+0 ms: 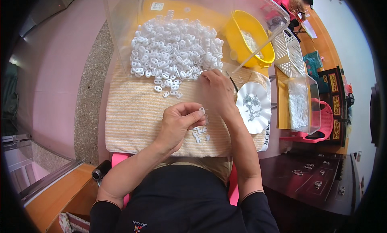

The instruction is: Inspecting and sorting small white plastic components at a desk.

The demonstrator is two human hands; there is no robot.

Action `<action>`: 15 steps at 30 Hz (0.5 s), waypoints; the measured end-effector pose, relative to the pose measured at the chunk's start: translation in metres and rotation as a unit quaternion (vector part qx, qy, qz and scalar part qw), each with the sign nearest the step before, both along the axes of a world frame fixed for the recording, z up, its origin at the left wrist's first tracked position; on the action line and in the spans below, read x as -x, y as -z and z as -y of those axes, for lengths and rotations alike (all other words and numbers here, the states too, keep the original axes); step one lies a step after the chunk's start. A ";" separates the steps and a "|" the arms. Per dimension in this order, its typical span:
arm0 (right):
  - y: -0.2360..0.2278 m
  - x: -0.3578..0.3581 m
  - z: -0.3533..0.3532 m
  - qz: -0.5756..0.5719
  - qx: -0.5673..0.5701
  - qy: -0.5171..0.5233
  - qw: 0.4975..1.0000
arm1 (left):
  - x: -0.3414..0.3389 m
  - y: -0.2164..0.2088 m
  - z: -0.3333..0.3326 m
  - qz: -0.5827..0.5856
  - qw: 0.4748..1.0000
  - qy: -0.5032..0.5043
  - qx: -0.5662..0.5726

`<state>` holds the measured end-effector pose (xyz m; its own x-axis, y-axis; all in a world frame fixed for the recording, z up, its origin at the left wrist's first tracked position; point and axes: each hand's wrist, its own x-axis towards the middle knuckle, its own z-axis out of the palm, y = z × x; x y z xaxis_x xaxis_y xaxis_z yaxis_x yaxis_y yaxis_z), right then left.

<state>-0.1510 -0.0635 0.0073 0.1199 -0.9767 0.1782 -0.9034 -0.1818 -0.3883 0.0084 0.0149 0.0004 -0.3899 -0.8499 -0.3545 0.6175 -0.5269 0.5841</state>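
Observation:
My left hand (182, 121) pinches a small white plastic piece (202, 110) between thumb and fingertips, above the striped towel. My right hand (219, 88) reaches to the right edge of a heap of white two-holed plastic pieces (173, 49). Its fingers are bent and partly blurred, so I cannot make out whether they grip anything. Several loose white pieces (199, 133) lie on the towel below my left hand. A white wavy-edged plate (264, 106) right of my right forearm holds small grey bits (252, 107). A thin black stick-like thing (233, 83) lies beside my right wrist.
A clear plastic bin (121, 43) surrounds the heap at the far side. Further right stand a yellow basin (230, 27) with pale pieces, a white perforated basket (288, 51) and another clear box (314, 112). A pink chair (327, 126) is beyond; another person (297, 3) sits far right.

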 end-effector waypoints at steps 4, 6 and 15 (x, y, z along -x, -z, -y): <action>0.004 0.006 -0.003 0.036 0.055 0.015 0.998 | 0.001 -0.001 0.000 0.000 1.000 -0.001 -0.002; 0.003 0.005 -0.004 0.027 0.045 0.020 0.998 | 0.000 0.000 0.000 0.002 1.000 -0.004 -0.004; 0.001 0.009 -0.010 0.005 0.037 0.005 0.999 | 0.001 -0.001 0.000 -0.001 1.000 -0.006 -0.002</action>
